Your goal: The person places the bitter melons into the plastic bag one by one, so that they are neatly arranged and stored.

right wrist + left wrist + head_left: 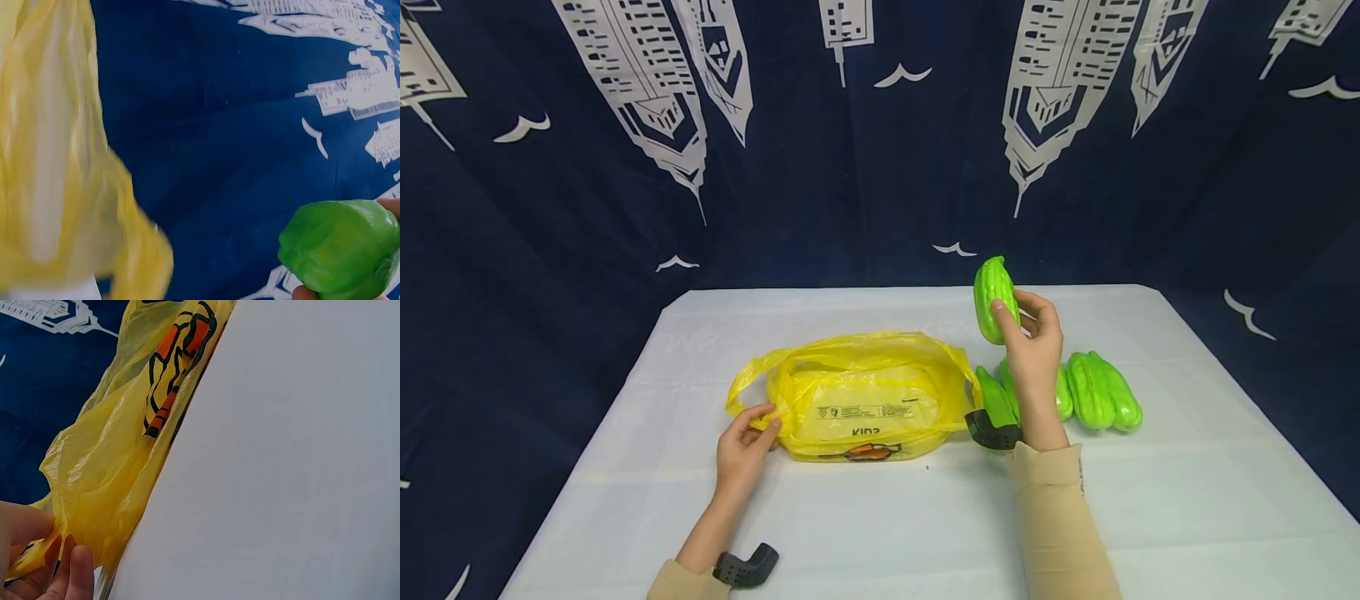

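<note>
Head view: left hand (742,452) pinches yellow bag (867,393) at its 8 o'clock, probably for steadiness; right hand (1036,343) grips 1 green vegetable (992,293).

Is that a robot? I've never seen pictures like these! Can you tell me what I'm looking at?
No robot here, just a person working bare-handed. The widest picture comes from a camera worn on the head, looking forward and down. The other two come from cameras on the left and right wrists, so things look close and tilted.

On the white-covered table sits a yellow bag. The left grip pinches its edge. The right grip holds up a green vegetable-shaped thing. More green ones lie right of the bag, partly hidden by the arm. Behind hangs a dark blue cloth with white pictures.
</note>
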